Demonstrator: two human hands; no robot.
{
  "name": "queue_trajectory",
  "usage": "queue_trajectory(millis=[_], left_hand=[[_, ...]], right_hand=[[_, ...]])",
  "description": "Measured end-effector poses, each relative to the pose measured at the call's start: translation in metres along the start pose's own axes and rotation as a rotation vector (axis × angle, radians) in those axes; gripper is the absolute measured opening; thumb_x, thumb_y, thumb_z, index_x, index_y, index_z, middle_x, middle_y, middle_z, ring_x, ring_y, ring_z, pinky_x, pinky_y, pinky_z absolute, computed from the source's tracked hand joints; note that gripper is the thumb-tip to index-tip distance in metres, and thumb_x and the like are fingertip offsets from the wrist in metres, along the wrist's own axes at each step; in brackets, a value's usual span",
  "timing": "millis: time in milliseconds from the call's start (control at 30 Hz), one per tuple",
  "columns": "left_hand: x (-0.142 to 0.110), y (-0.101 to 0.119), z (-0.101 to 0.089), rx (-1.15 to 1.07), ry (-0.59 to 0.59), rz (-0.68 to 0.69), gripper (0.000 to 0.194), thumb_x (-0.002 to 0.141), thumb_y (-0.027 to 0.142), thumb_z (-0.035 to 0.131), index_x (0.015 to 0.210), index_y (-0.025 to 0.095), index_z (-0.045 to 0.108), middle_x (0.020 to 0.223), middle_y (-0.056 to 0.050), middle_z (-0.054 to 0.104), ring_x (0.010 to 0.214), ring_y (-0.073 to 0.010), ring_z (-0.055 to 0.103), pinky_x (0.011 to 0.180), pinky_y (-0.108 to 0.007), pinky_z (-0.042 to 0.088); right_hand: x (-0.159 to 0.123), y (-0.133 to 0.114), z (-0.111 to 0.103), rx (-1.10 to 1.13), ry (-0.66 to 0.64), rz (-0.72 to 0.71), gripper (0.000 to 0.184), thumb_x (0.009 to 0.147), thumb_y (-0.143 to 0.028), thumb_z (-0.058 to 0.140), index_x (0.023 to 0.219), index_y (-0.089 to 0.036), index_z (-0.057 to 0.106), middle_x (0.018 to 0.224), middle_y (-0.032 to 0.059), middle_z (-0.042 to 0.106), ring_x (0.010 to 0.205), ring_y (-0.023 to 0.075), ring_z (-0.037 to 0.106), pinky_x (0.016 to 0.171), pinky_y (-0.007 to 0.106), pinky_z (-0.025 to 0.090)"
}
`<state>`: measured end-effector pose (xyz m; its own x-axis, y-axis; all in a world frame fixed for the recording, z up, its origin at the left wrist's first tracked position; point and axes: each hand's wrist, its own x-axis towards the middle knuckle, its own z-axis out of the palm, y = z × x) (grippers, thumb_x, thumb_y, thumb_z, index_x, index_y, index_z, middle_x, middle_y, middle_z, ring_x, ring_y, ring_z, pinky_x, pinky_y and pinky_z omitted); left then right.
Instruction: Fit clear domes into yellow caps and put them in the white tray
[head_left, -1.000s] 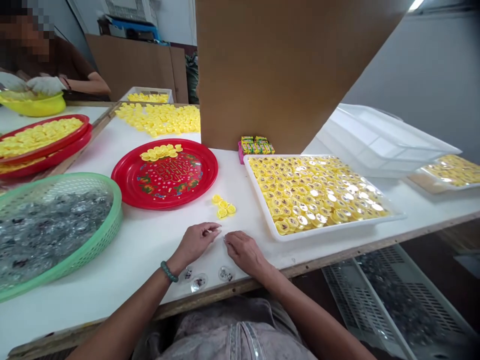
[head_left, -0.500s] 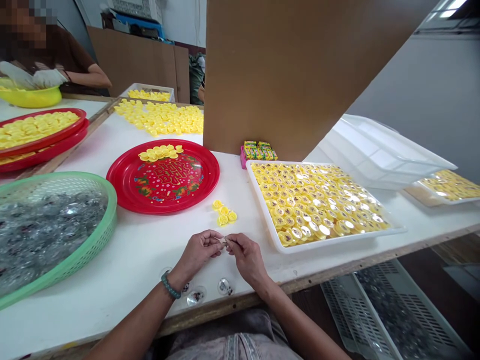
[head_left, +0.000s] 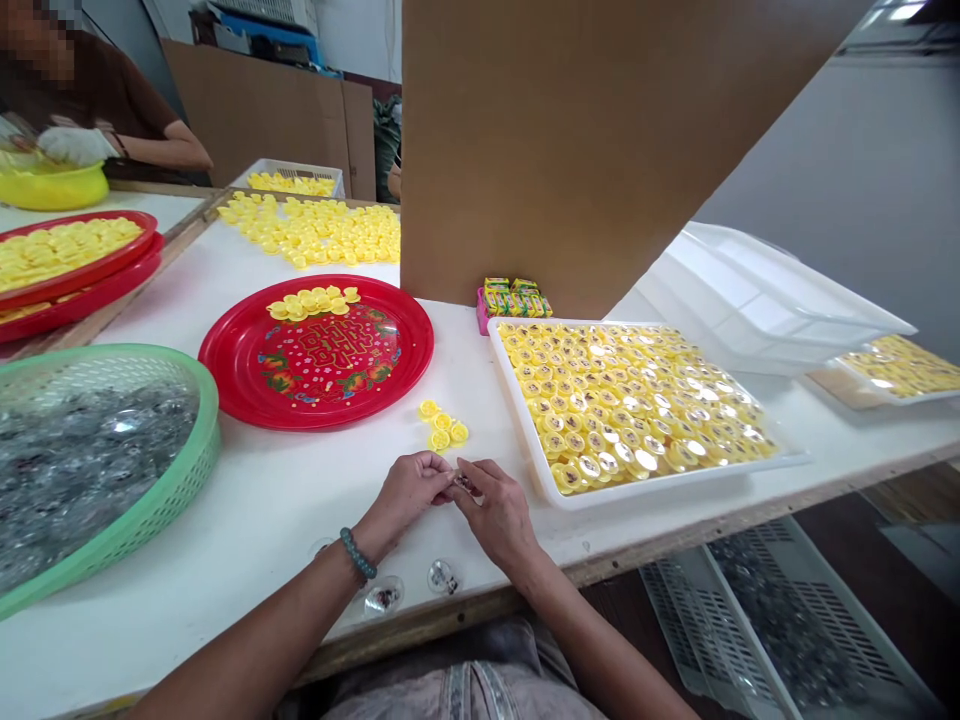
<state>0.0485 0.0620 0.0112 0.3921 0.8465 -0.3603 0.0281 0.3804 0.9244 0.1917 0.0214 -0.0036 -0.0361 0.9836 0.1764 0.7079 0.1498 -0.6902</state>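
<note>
My left hand and my right hand meet over the table's front part, fingertips pinched together. Between them is a small clear plastic piece with dark marks, mostly covered by the fingers. Just beyond lie several small yellow plastic caps in a cluster. Below my hands, near the table edge, rest clear domed pieces with dark bits inside, one under my right wrist and another by my left forearm. A white tray packed with yellow pieces under clear tops stands right of my right hand.
A red patterned tray holds several yellow caps. Left of it is a green basket full of clear pieces. A cardboard sheet stands upright behind a pink box of small packets. A gloved co-worker's hand is at a yellow bowl.
My hands have turned slightly, and the clear piece between the fingers shows more on the right-hand side. The whole view has shifted a little.
</note>
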Motion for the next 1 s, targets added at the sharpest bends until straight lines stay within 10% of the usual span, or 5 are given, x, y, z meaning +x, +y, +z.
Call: queue_trajectory(millis=[267,600,767,1000], left_hand=[[0.025,0.005,-0.006,1.048,0.484,0.251,0.037,0.073,0.043,0.067,0.095,0.016,0.054,0.093,-0.01,0.06,0.085,-0.0268,0.059,0.072,-0.033,0.043],[0.028,-0.001,-0.017,1.153,0.219,0.319,0.013,0.074,0.024,0.063,0.086,0.018,0.06,0.079,-0.004,0.059,0.072,-0.0218,0.056,0.062,-0.029,0.037],[0.006,-0.007,-0.028,0.977,-0.063,0.395,0.017,0.071,0.013,0.06,0.086,0.02,0.066,0.078,-0.001,0.06,0.067,-0.0164,0.053,0.06,-0.025,0.036],[0.008,-0.015,-0.036,0.594,-0.14,0.334,0.019,0.071,0.022,0.064,0.09,0.019,0.07,0.076,0.0,0.065,0.066,-0.0149,0.055,0.06,-0.023,0.041]], right_hand=[[-0.01,0.016,-0.005,-0.028,0.027,0.088,0.028,0.073,-0.019,0.064,0.101,-0.019,0.058,0.082,0.0031,0.064,0.07,0.0155,0.06,0.068,0.027,0.049],[-0.014,0.02,-0.016,0.02,-0.033,-0.023,0.029,0.072,-0.014,0.064,0.1,-0.02,0.055,0.087,0.0024,0.06,0.074,0.014,0.058,0.071,0.027,0.049],[-0.007,0.021,-0.021,0.025,-0.158,-0.149,0.04,0.073,-0.016,0.065,0.11,-0.02,0.05,0.094,0.0044,0.063,0.082,0.0156,0.06,0.075,0.028,0.049],[0.016,0.016,-0.018,-0.033,-0.344,-0.256,0.034,0.075,-0.013,0.064,0.107,-0.021,0.053,0.095,0.0035,0.065,0.086,0.0168,0.061,0.077,0.028,0.048]])
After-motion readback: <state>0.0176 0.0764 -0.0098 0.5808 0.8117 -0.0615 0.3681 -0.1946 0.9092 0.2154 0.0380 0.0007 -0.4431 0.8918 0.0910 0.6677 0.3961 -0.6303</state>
